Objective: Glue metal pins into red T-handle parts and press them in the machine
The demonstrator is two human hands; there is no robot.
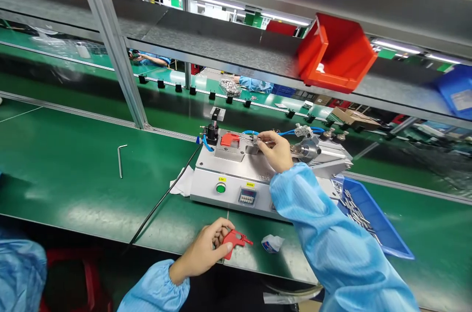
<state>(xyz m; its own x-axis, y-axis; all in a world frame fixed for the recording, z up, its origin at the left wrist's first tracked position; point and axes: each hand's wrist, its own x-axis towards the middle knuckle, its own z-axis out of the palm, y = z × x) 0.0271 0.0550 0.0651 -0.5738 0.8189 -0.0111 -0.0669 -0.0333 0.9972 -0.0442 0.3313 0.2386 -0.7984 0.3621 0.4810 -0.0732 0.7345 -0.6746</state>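
Observation:
My left hand [206,249] grips a red pistol-shaped plastic part [234,243] by its wider end, near the table's front edge. Its narrow end points right. At the bench machine [228,179], my right hand [276,150] reaches over the top with thumb and fingers pinched on a small metal part [255,139]; the fingers partly hide it. Just left of that pinch, a second red plastic part [230,140] sits in the metal fixture block [230,152]. A metal cylinder mechanism [309,148] lies to the right of my right hand.
A blue tray [383,223] with several metal pins stands right of the machine. A small white-and-blue packet [272,243] lies in front. A hex key [120,160] rests at left; a black cable [162,196] crosses the table. A red bin [337,56] overhangs the shelf.

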